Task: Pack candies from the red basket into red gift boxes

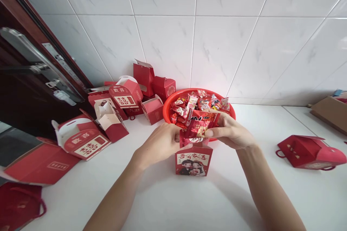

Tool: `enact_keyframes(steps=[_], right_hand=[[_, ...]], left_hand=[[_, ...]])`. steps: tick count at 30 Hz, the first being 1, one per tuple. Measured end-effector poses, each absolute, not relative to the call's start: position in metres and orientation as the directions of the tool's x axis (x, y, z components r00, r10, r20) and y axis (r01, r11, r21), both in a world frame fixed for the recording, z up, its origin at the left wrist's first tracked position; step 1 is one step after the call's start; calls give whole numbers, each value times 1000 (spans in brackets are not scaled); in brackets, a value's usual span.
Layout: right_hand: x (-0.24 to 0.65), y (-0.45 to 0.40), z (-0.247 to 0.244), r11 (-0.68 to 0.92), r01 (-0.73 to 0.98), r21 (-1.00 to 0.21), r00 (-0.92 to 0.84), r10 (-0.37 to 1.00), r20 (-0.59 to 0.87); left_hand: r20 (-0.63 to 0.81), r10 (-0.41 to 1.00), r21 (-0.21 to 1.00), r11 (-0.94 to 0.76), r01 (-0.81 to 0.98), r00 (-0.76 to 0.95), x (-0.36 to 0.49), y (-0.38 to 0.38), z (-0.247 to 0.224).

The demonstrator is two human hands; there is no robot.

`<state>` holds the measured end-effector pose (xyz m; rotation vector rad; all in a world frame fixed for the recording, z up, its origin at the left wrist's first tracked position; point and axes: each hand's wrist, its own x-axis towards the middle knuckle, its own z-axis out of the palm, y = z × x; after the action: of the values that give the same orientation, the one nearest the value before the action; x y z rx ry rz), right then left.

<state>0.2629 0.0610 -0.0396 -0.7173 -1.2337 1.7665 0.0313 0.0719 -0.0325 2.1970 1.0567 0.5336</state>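
A red and white box [192, 161] with a cartoon couple on its front stands upright on the white table [168, 202]. Above its top, my right hand [230, 130] grips red candy packets [199, 124] between thumb and fingers. My left hand [162, 142] is closed at the left side of the packets, its fingertips pinched on a red wrapper [185, 140] near the box's top edge. Directly behind the hands sits a red plastic basket [167, 110] full of wrapped candies [179, 111]. The hands hide part of the basket and the box's opening.
Several red gift boxes [126, 95] cluster at the left and back left, some with open tops. A dark door [16, 79] with a metal handle stands at the left. At the right are a red box [309, 153] and a cardboard box [329, 112]. A tiled wall rises behind.
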Motion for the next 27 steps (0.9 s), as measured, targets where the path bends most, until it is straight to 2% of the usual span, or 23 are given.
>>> enact_keyframes(steps=[6, 12, 15, 18, 22, 24, 27], right_hand=[[262, 66, -46, -166, -290, -943, -493, 870, -1], [266, 61, -44, -135, -180, -974, -511, 859, -25], [269, 57, -39, -68, -55, -996, -481, 876, -34], [270, 51, -32, 105, 139, -985, -475, 880, 27], [264, 37, -26, 261, 386, -885, -512, 859, 30], [261, 28, -25, 287, 487, -825, -522, 853, -12], [257, 16, -23, 297, 581, -758, -517, 854, -61]], left_hand=[[26, 793, 642, -480, 598, 608, 26, 76, -34], [-106, 780, 541, -475, 694, 617, 24, 79, -32], [-144, 746, 508, -508, 696, 650, 21, 75, -26], [-167, 711, 492, -540, 682, 683, 18, 71, -21], [-233, 691, 431, -558, 709, 685, 19, 63, -17], [-264, 705, 389, -546, 742, 658, 22, 57, -15], [-239, 716, 382, -552, 741, 656, 24, 46, -14]])
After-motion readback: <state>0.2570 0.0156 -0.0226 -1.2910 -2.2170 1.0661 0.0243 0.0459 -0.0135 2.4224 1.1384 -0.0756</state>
